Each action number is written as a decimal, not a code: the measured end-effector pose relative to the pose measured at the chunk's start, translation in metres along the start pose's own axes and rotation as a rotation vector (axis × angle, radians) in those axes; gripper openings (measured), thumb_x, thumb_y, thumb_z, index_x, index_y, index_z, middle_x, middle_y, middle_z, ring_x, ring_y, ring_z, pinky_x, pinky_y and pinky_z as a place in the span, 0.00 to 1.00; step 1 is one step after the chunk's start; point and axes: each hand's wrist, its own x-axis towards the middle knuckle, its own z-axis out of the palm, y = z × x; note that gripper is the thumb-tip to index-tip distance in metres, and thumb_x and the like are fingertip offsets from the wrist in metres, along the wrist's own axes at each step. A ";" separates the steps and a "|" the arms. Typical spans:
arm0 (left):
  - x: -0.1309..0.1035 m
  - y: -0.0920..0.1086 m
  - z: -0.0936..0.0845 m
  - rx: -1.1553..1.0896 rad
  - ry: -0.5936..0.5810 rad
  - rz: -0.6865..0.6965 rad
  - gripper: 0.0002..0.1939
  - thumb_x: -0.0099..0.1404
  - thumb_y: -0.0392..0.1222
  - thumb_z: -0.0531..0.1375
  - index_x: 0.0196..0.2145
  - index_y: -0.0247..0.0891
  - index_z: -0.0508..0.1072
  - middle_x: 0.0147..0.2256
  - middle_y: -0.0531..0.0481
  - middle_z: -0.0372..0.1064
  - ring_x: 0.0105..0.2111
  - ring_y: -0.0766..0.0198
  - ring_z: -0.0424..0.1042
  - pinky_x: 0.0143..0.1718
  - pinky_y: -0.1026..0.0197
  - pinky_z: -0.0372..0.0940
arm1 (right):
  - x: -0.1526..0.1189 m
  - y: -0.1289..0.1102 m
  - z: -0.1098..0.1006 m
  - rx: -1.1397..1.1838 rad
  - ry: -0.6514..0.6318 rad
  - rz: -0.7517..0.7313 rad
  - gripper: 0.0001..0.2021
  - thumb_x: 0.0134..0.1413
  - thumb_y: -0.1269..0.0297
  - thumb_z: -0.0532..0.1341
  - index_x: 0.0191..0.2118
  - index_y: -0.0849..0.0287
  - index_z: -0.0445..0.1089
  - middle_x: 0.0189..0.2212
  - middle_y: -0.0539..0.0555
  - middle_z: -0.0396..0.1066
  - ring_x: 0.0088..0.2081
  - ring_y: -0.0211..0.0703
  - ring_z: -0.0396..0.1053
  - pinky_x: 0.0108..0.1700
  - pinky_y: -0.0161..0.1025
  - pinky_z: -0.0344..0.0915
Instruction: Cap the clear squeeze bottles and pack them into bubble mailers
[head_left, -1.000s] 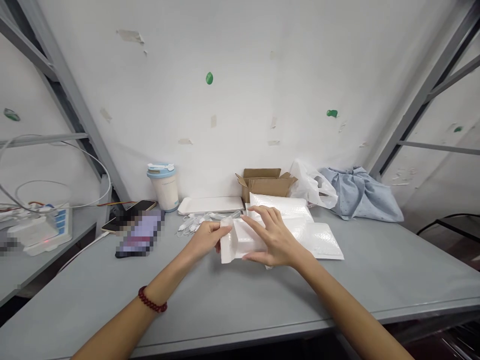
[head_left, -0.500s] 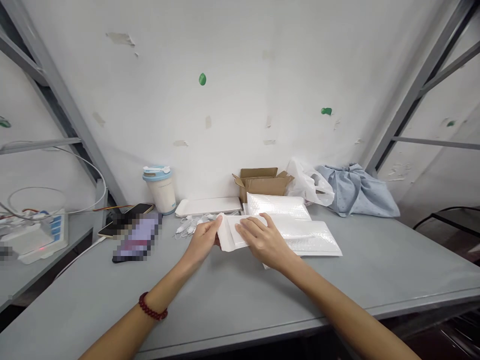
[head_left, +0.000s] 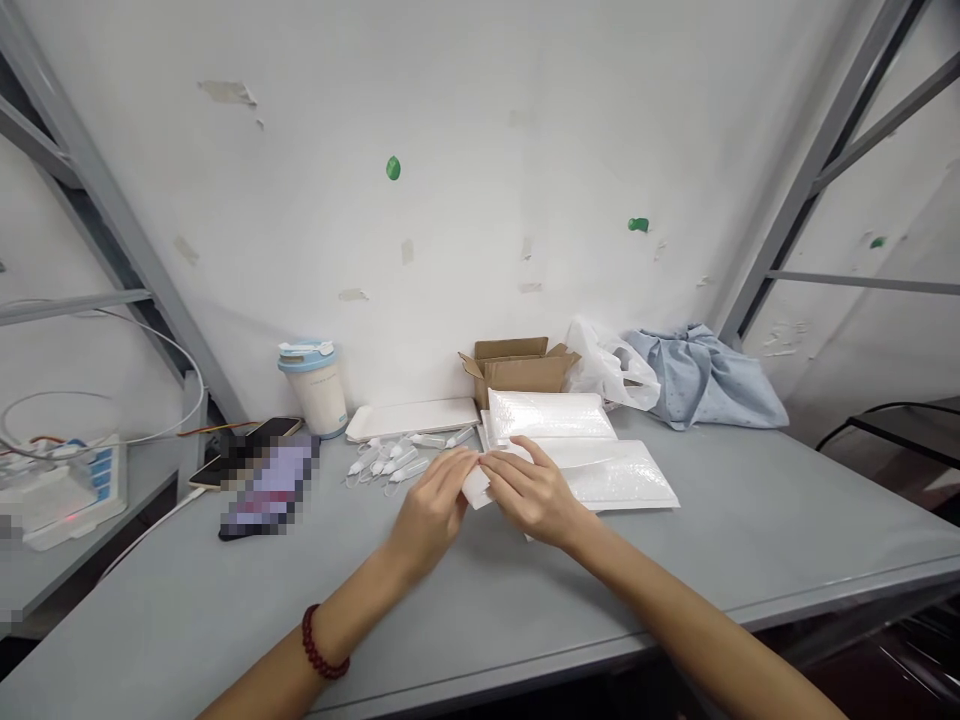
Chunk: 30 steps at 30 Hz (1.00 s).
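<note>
A small white bubble envelope [head_left: 475,488] is held between my hands above the grey table, its near end showing below my fingertips. My left hand [head_left: 435,500] is closed on its left end, fingers bent over the top. From the right, my right hand [head_left: 529,490] presses on it with fingers together, and the fingertips of both hands nearly meet. Much of the envelope is hidden under the fingers. Behind my right hand lie larger white bubble mailers [head_left: 622,475]. Left of the hands is a pile of small clear tubes with loops [head_left: 390,460].
At the back stand a blue-lidded cup [head_left: 319,390], a flat white box [head_left: 412,418], an open cardboard box [head_left: 525,370], a white plastic bag [head_left: 611,365] and a blue cloth bag [head_left: 705,380]. A purple-covered item [head_left: 274,485] and a phone [head_left: 247,450] lie left.
My left hand has moved right and turned over the envelope's end, closer to my right hand. The envelope's flap, spread out before, is now mostly covered. The view has shifted slightly.
</note>
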 end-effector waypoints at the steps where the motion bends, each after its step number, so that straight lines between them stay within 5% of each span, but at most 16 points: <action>1: 0.000 0.001 0.000 -0.014 0.018 -0.015 0.16 0.64 0.31 0.47 0.48 0.37 0.66 0.44 0.42 0.70 0.48 0.58 0.67 0.49 0.51 0.63 | 0.000 -0.001 -0.001 0.004 0.005 0.009 0.09 0.56 0.77 0.51 0.32 0.59 0.65 0.34 0.52 0.74 0.38 0.37 0.69 0.51 0.43 0.56; 5: 0.008 0.006 -0.007 -0.058 0.069 -0.262 0.10 0.64 0.39 0.51 0.32 0.38 0.72 0.29 0.48 0.72 0.31 0.61 0.71 0.34 0.61 0.65 | 0.005 0.002 -0.007 -0.050 0.104 0.132 0.11 0.53 0.77 0.55 0.41 0.58 0.65 0.38 0.53 0.73 0.43 0.40 0.67 0.52 0.46 0.53; 8: 0.027 0.012 -0.011 -0.144 0.071 -0.573 0.14 0.62 0.46 0.54 0.23 0.36 0.69 0.16 0.55 0.61 0.18 0.68 0.61 0.21 0.65 0.57 | 0.010 0.007 -0.014 -0.116 0.211 0.215 0.14 0.51 0.77 0.56 0.43 0.56 0.64 0.42 0.56 0.70 0.47 0.44 0.64 0.50 0.47 0.53; 12: 0.059 0.016 -0.002 -0.550 -0.016 -0.793 0.12 0.57 0.46 0.56 0.22 0.35 0.66 0.16 0.58 0.55 0.19 0.70 0.55 0.20 0.67 0.52 | 0.012 0.010 -0.018 -0.102 0.218 0.246 0.10 0.51 0.75 0.56 0.40 0.55 0.65 0.37 0.54 0.70 0.43 0.43 0.65 0.49 0.46 0.54; 16: 0.074 0.016 0.024 -0.901 -0.233 -0.985 0.07 0.48 0.37 0.57 0.17 0.35 0.62 0.16 0.58 0.51 0.18 0.72 0.53 0.19 0.68 0.50 | 0.014 0.010 -0.016 -0.071 0.209 0.218 0.05 0.49 0.74 0.56 0.34 0.58 0.65 0.32 0.53 0.70 0.37 0.41 0.65 0.47 0.45 0.54; 23: 0.066 0.015 0.061 -1.037 -0.209 -1.140 0.06 0.50 0.37 0.52 0.18 0.39 0.59 0.18 0.57 0.53 0.19 0.71 0.55 0.20 0.67 0.55 | 0.006 0.023 -0.003 -0.114 -0.105 0.227 0.12 0.54 0.71 0.51 0.21 0.60 0.61 0.17 0.50 0.64 0.22 0.36 0.59 0.30 0.36 0.51; 30: 0.066 0.015 0.048 -1.012 -0.273 -1.121 0.13 0.56 0.44 0.54 0.17 0.36 0.63 0.18 0.51 0.63 0.20 0.68 0.62 0.25 0.64 0.61 | -0.001 0.031 -0.004 -0.037 -0.361 0.595 0.15 0.58 0.62 0.51 0.23 0.61 0.64 0.16 0.50 0.67 0.17 0.33 0.59 0.22 0.34 0.39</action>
